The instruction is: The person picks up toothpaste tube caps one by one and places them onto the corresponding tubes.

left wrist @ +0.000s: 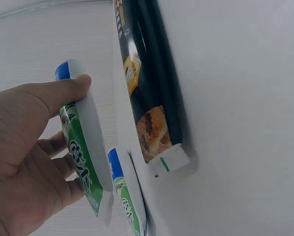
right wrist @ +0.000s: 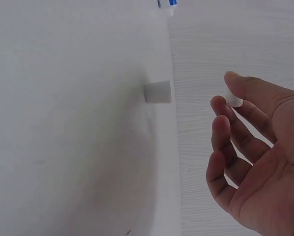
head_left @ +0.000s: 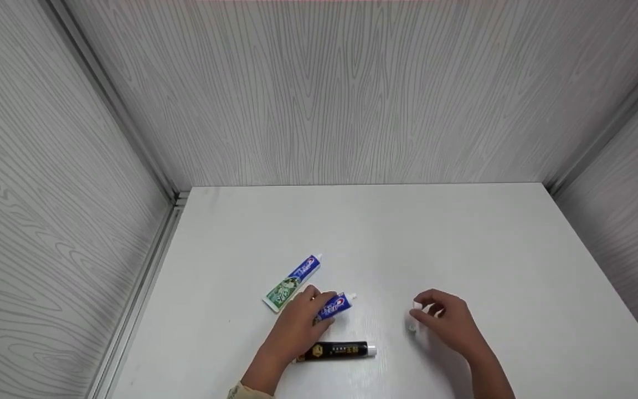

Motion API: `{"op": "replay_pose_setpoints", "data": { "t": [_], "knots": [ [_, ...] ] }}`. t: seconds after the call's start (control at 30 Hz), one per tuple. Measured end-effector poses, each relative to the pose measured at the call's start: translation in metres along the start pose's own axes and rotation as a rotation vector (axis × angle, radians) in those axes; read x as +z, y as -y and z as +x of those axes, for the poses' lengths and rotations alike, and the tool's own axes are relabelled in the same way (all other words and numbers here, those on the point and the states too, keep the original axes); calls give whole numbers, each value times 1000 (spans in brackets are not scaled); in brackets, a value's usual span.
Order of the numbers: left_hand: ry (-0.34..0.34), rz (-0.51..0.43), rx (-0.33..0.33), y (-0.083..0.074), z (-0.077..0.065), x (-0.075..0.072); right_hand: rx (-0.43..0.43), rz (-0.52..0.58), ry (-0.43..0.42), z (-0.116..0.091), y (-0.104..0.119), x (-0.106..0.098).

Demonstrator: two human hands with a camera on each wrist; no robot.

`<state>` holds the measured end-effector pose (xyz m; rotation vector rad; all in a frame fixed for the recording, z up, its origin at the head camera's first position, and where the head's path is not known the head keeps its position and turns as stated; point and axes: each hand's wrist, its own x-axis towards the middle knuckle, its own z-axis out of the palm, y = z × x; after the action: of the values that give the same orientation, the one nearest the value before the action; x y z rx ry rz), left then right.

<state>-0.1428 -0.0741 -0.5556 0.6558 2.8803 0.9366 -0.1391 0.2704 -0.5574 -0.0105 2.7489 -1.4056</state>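
Note:
My left hand (head_left: 297,324) grips a blue and green toothpaste tube (head_left: 334,306) between thumb and fingers. Its narrow white nozzle points right, and the left wrist view shows the tube raised off the table. Between the thumb and fingertips of my right hand (head_left: 452,321) is a small white cap (right wrist: 234,100). Below that hand, a second white cap (right wrist: 158,92) stands on the table. A matching blue and green toothpaste tube (head_left: 291,284) lies beyond the left hand, its narrow tip toward the far right. Nearer me lies a black toothpaste tube (head_left: 346,349) with a white cap on, partly hidden by the left hand.
All of this is on a white table (head_left: 435,233). Pale wood-grain panels rise behind it (head_left: 319,100) and on both sides, with a metal frame strip (head_left: 142,288) along the left edge.

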Motion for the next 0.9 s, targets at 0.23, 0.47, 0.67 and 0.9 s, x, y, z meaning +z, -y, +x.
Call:
{"op": "replay_pose_setpoints", "data": {
  "t": [0.23, 0.47, 0.67, 0.9],
  "knots": [
    [41, -56, 89, -8, -6, -3, -69, 34, 64, -6, 7, 2],
    [68, -106, 135, -19, -10, -6, -221, 49, 101, -11, 13, 3],
    [78, -100, 165, -29, -11, -7, -301, 49, 103, -14, 19, 7],
    [79, -106, 203, -36, -13, -6, -334, 100, 86, -20, 28, 11]
  ]
}}
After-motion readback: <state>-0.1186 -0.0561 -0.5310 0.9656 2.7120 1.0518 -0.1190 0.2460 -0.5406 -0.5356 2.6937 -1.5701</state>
